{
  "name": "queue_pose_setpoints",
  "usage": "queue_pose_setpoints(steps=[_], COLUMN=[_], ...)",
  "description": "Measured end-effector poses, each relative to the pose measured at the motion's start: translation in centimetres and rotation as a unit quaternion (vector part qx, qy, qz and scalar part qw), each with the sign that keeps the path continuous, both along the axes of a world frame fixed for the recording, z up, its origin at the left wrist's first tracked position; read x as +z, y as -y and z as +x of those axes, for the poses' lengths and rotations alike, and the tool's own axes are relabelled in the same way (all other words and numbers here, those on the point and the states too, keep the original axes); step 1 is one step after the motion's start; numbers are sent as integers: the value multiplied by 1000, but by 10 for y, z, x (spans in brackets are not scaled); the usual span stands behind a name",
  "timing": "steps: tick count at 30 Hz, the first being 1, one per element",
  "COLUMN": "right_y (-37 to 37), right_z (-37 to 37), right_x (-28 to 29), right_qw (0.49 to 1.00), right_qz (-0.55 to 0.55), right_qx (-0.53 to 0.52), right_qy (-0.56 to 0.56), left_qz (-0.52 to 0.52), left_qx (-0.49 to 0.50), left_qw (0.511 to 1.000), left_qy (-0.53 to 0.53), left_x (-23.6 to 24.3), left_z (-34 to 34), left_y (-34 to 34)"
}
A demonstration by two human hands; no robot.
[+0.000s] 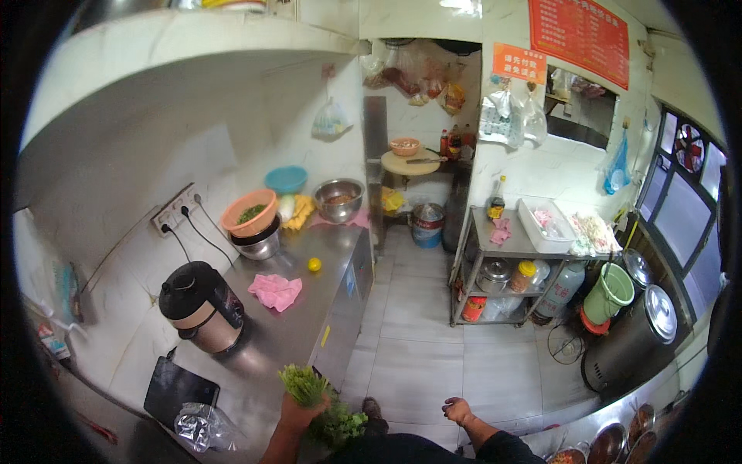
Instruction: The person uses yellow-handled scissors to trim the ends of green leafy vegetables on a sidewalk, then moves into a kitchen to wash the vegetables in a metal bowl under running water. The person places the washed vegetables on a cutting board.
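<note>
My left hand (297, 411) is closed around a bunch of cilantro (338, 427), whose pale green stem ends (304, 386) stick up past my fingers while the leaves hang beside my wrist. It is over the near end of the steel counter (267, 329). Held away from my body above the tiled floor, my right hand (458, 411) has loosely curled fingers with nothing visible in them. Nearest the left hand on the counter are a black flat device (174, 390), a clear plastic bag (202, 427) and a pressure cooker (202, 309).
Along the counter lie a pink cloth (276, 292), a yellow round object (314, 264), an orange basket (251, 214) of greens and a steel bowl (338, 203). A steel shelf cart (502, 249), green bucket (610, 294) and dark drum (630, 348) stand right. Filled bowls (607, 445) sit lower right.
</note>
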State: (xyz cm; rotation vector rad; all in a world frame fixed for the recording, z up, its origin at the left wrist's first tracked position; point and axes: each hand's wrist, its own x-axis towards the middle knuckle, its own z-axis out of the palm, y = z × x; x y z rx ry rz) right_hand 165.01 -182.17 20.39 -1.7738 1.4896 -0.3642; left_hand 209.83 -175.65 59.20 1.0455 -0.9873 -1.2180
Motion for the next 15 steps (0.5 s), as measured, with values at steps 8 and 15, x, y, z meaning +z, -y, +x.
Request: queue_pose_setpoints(steps=[8,15], right_y=[22,134], right_z=[-35,-55], right_x=[22,55], right_qw=[950,949], right_qz=[240,258], right_qx=[73,-103], right_qy=[-186,-148], left_qz=[-10,-47], left_qx=[-52,-139], left_qw=[991,988], left_qy=[121,37], left_x=[10,32], left_z=[19,7], left_y=[205,359])
